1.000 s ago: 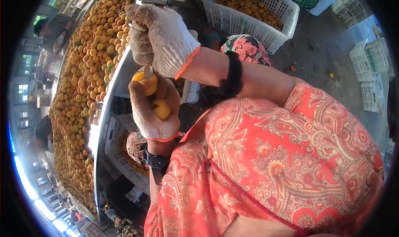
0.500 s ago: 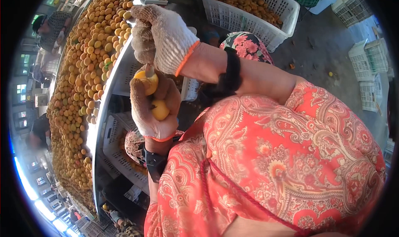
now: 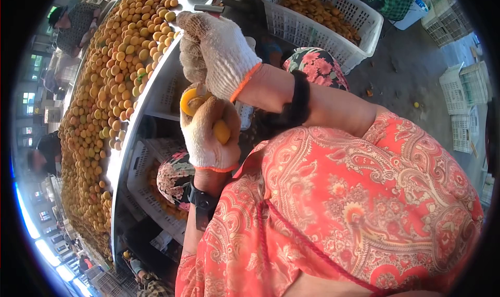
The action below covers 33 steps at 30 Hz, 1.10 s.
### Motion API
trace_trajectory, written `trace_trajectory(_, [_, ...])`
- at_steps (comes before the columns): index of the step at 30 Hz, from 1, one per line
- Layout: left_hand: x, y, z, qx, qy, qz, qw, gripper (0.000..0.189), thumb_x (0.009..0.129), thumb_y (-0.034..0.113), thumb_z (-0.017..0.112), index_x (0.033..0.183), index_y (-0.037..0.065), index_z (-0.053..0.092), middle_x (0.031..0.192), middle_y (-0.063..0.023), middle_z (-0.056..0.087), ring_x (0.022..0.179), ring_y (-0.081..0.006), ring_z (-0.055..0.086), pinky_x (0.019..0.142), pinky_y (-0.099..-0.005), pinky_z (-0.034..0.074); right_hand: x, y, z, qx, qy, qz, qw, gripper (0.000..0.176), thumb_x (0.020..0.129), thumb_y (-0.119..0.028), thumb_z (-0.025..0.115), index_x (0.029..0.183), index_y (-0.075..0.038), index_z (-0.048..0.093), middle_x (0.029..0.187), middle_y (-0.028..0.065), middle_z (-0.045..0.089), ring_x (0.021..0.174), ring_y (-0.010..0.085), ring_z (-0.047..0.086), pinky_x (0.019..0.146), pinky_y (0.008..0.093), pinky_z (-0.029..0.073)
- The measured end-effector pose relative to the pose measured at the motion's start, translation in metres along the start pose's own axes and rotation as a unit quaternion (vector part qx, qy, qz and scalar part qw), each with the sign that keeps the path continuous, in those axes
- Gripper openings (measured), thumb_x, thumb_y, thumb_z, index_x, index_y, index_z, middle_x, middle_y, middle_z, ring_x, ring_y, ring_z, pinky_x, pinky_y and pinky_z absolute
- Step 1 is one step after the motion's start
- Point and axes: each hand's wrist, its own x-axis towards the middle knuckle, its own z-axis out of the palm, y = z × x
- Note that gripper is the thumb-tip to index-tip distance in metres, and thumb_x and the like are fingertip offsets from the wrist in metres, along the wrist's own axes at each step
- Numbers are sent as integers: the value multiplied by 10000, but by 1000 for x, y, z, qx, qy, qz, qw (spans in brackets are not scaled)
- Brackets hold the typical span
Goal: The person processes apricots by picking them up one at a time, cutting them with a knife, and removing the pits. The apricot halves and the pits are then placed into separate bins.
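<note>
My left hand [image 3: 211, 133], in a white and brown-stained glove, is closed around two apricots. One apricot [image 3: 190, 102] at its fingertips is cut, its yellow flesh showing, while a smaller-looking apricot [image 3: 222, 132] sits in the palm. Just above, touching or nearly touching the cut fruit, my gloved right hand [image 3: 216, 49] is closed in a fist. It grips a small knife, mostly hidden by the fingers now. Beyond both hands, a large heap of apricots [image 3: 117, 73] covers a metal-edged table [image 3: 148, 86].
A white crate [image 3: 317, 34] of cut apricot pieces stands on the floor at top right. Another crate [image 3: 138, 180] sits under the table edge by my knee. Stacked crates [image 3: 463, 88] are at far right. A co-worker [image 3: 75, 28] is across the table.
Both hands appear shifted slightly right in the view. The left hand has turned, so the cut apricot faces outward with its opening showing. The blade seen earlier between the hands is now hidden.
</note>
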Motion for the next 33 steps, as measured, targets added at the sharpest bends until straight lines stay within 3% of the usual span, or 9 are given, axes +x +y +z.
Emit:
trace_trajectory(3, [6, -3, 2, -45, 42, -32, 998, 192, 860, 1, 548, 1040, 21, 487, 768, -55, 542, 578, -115, 525, 482, -222, 398, 2, 4, -2, -8, 37, 3, 999, 282, 929, -277, 628, 712, -126, 529, 537, -2, 437, 423, 149, 394, 409, 300, 303])
trace_trajectory(6, [19, -14, -17, 107, -61, 77, 989, 218, 844, 7, 551, 1052, 26, 488, 759, -43, 544, 548, -115, 516, 466, -217, 388, 7, 3, -6, 12, 49, 39, 998, 295, 927, -276, 628, 696, -135, 512, 535, -7, 436, 418, 152, 391, 409, 296, 299])
trace_trajectory(19, [30, 0, -14, 201, -49, -10, 978, 357, 820, -64, 574, 1144, 76, 524, 809, -10, 565, 566, -90, 531, 480, -202, 387, 19, 7, -33, 22, -3, 93, 995, 377, 962, -249, 552, 632, -174, 386, 504, -38, 345, 393, 126, 315, 394, 277, 263])
trace_trajectory(23, [20, 5, -10, 156, -87, -25, 984, 200, 955, 184, 585, 1093, 69, 497, 776, -11, 536, 534, -88, 498, 447, -205, 352, 26, 3, -32, -3, 40, 103, 994, 357, 922, -262, 556, 621, -192, 377, 486, -32, 326, 368, 153, 305, 370, 323, 249])
trace_trajectory(27, [18, 13, -30, 48, -99, -71, 991, 309, 984, 367, 526, 1034, 62, 537, 675, -11, 496, 470, -83, 398, 402, -219, 264, 28, -1, -48, 84, -31, 163, 983, 421, 958, -306, 578, 607, -180, 382, 499, -39, 339, 379, 134, 322, 371, 298, 244])
trace_trajectory(30, [25, 16, -47, -87, -12, -156, 984, 475, 937, 540, 580, 996, 68, 573, 670, -15, 518, 454, -103, 437, 374, -217, 259, 13, -2, -48, -197, -170, 17, 965, 228, 933, -304, 648, 832, -116, 569, 596, -16, 494, 477, 102, 459, 429, 264, 342])
trace_trajectory(31, [25, 18, -43, -90, -12, -148, 985, 475, 937, 540, 580, 996, 68, 573, 670, -15, 518, 454, -103, 437, 374, -217, 259, 8, 5, -44, -344, -182, -63, 919, 215, 908, -291, 687, 940, -87, 627, 653, 4, 564, 538, 111, 532, 472, 261, 411])
trace_trajectory(32, [22, 21, -33, -64, 57, -141, 986, 489, 931, 567, 575, 1011, 84, 578, 677, -21, 538, 453, -111, 466, 368, -215, 274, 6, 11, -56, -517, -264, -170, 796, 329, 855, -249, 745, 1103, -59, 639, 819, 45, 665, 712, 137, 629, 635, 272, 512])
trace_trajectory(33, [18, 24, -25, -37, 125, -137, 982, 505, 924, 594, 570, 1025, 100, 583, 684, -27, 559, 452, -119, 494, 362, -214, 290, -17, 7, -40, -596, -248, -129, 753, 347, 841, -213, 745, 1124, -50, 626, 832, 60, 665, 752, 160, 635, 714, 307, 527])
